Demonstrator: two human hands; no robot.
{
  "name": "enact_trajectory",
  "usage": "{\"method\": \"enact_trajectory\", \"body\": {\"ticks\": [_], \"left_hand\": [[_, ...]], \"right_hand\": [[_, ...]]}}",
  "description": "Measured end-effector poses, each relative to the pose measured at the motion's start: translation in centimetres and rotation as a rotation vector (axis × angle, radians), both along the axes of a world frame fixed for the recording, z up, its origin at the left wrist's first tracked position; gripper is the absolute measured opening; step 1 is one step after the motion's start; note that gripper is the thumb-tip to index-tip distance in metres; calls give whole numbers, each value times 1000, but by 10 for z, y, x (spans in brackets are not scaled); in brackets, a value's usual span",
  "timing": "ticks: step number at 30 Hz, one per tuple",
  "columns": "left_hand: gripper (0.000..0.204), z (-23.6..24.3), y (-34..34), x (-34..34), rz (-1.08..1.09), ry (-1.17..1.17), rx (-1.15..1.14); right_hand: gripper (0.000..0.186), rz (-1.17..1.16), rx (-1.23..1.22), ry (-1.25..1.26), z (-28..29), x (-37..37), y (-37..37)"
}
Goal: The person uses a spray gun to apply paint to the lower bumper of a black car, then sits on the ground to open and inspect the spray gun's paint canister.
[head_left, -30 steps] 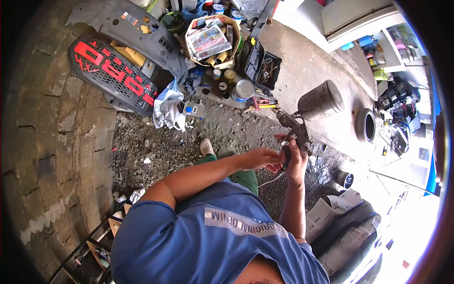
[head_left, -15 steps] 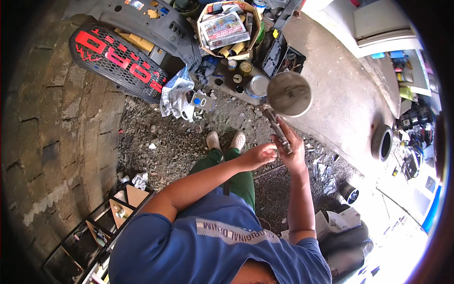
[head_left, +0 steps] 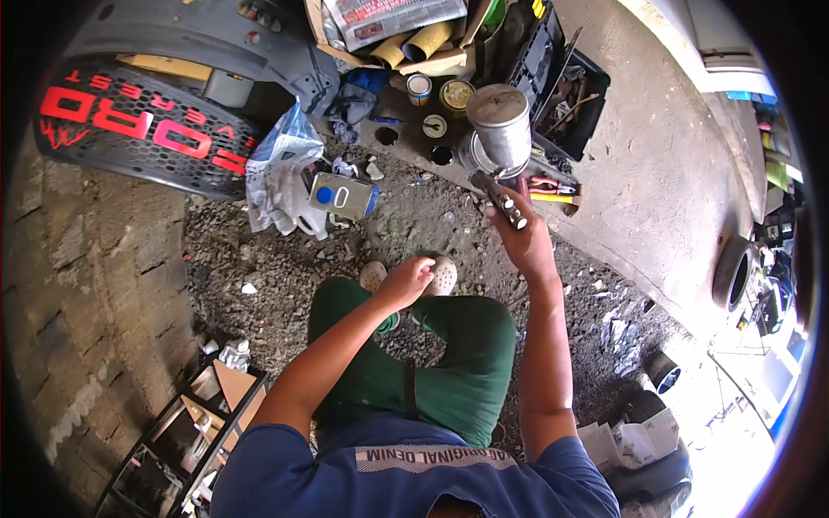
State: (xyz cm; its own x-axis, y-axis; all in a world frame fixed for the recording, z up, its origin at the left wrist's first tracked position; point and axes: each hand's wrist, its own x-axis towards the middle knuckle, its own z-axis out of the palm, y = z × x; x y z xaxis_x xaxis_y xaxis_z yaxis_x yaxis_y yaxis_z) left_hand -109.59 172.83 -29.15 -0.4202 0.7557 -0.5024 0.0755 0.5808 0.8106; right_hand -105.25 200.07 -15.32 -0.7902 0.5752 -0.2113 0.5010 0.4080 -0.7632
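Observation:
My right hand [head_left: 528, 240] is closed round a metal spray gun [head_left: 496, 197], with its large silver cup [head_left: 499, 129] upright above a round can [head_left: 471, 155]. Lower and to the left, my left hand [head_left: 408, 278] is apart from the gun, fingers curled with nothing visible in them, over my bent legs in green trousers [head_left: 449, 363]. Beside the gun lie red- and yellow-handled tools [head_left: 551, 194]. Small open cans [head_left: 456, 97] and a black cup [head_left: 441, 154] stand on the concrete ledge just left of the silver cup.
An open black toolbox [head_left: 574, 121], a boxful of newspapers [head_left: 389, 17], a black-and-red grille [head_left: 142, 129], a plastic bag [head_left: 281, 186] and a container [head_left: 341, 194] lie ahead. A block wall [head_left: 78, 293] and rack [head_left: 186, 432] are left; a tyre [head_left: 731, 274] lies right.
My left hand has left the spray gun and dropped down-left. The gun has moved forward to the cans in my right hand. My knees have bent, bringing the ledge closer.

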Motion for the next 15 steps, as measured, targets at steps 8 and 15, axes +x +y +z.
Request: {"method": "enact_trajectory", "body": {"ticks": [8,15], "left_hand": [[39,-126,62,-55,-250,71,72],[40,-168,75,-80,-339,249,161]], "right_hand": [[53,24,118,-15,-120,-29,7],[55,-30,52,-169,-141,-41,1]]}}
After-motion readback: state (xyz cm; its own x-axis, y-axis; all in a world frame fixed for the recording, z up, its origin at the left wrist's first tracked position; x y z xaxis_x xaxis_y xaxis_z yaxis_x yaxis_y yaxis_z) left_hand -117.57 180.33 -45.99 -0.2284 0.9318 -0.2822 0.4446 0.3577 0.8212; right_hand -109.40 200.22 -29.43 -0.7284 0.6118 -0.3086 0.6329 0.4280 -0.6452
